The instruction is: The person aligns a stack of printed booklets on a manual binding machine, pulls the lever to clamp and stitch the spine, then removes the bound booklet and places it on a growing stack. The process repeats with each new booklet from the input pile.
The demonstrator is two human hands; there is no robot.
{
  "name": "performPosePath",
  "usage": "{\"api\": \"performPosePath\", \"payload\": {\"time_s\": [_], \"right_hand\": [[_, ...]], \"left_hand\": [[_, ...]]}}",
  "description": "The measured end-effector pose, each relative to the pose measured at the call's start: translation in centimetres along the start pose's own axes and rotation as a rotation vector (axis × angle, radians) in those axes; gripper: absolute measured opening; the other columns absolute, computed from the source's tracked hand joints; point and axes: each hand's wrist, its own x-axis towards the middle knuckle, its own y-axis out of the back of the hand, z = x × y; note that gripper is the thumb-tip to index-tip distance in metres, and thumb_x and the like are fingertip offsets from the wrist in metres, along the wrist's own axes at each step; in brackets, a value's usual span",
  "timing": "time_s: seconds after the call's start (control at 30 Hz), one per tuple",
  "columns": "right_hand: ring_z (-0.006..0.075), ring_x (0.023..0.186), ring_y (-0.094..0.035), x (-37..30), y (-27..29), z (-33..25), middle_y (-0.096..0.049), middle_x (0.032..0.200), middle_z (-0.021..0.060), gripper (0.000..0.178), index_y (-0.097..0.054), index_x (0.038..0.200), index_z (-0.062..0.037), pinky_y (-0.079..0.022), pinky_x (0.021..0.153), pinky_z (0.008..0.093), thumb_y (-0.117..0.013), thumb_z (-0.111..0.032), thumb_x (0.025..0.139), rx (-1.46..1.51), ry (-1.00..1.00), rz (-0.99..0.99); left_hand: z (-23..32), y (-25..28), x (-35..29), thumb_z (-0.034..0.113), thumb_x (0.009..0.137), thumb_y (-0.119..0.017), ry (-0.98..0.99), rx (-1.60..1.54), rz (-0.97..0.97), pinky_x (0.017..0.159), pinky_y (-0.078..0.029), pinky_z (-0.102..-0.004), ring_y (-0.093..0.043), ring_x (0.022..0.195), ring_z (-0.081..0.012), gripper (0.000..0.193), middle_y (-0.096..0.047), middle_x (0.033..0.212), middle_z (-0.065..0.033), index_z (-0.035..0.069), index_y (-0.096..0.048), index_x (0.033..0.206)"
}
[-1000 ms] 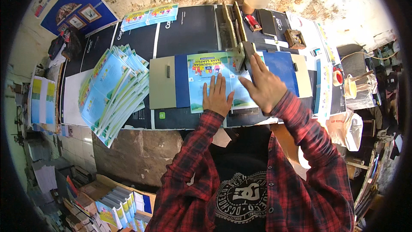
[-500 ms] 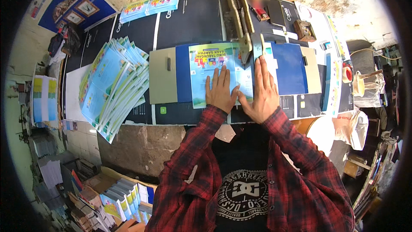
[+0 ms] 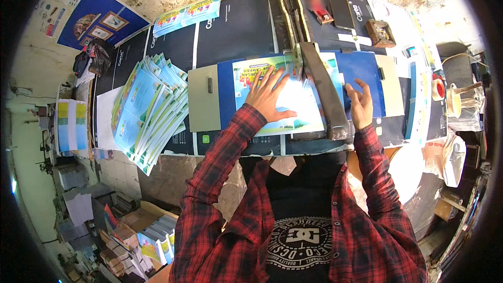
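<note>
My right hand (image 3: 361, 106) is hanging loosely half-curled, seemingly empty, just right of a metal bar (image 3: 325, 91) — nearer it than my left hand (image 3: 268, 95). The bar is crossing over a printed sheet (image 3: 301, 109), its long axis running away from me. My left is resting splayed on that sheet, gripping nothing; the sheet is stretching left to right.
</note>
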Motion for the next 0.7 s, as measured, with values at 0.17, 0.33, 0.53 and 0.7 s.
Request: {"api": "performPosePath", "payload": {"time_s": [0.17,0.33,0.53,0.7], "right_hand": [[0.0211,0.099,-0.066,-0.8,-2.0,-0.4,-0.071,0.107,0.0215,0.043,-0.049,0.131,-0.0015,-0.048,0.089,0.0326,-0.060,-0.021,0.095,0.203,-0.077,-0.038],[0.0200,0.098,-0.066,-1.2,-4.0,-0.4,-0.071,0.106,0.0196,0.039,-0.050,0.130,-0.0027,-0.048,0.089,0.0320,-0.057,-0.016,0.094,0.325,-0.110,-0.088],[0.0191,0.096,-0.067,-1.4,-6.0,-0.3,-0.071,0.107,0.0179,0.041,-0.047,0.133,-0.0046,-0.051,0.085,0.0313,-0.055,-0.018,0.095,0.391,-0.102,-0.143],[0.0196,0.092,-0.068,-1.7,-5.5,-0.3,-0.071,0.108,0.0173,0.043,-0.046,0.134,-0.0052,-0.053,0.080,0.0326,-0.057,-0.022,0.096,0.229,0.024,-0.181]], "left_hand": [[-0.5,0.5,-0.6,0.074,0.068,-0.068,0.015,-0.016,-0.002,0.116,-0.018,-0.0590,-0.023,0.145,-0.0394,0.109,-0.032,0.154,-0.0181,0.006,-0.038,0.148],[-2.4,1.9,-1.9,0.074,0.067,-0.070,0.020,-0.003,-0.012,0.117,-0.018,-0.0567,-0.024,0.144,-0.0408,0.110,-0.033,0.153,-0.0185,0.003,-0.041,0.145],[-4.2,2.7,-3.5,0.075,0.067,-0.069,0.019,0.024,-0.015,0.117,-0.018,-0.0555,-0.026,0.144,-0.0407,0.112,-0.033,0.153,-0.0184,0.000,-0.039,0.145],[-4.2,2.9,-3.7,0.075,0.068,-0.069,0.021,0.022,-0.007,0.118,-0.018,-0.0542,-0.026,0.144,-0.0399,0.113,-0.034,0.153,-0.0180,-0.001,-0.038,0.146]]}}
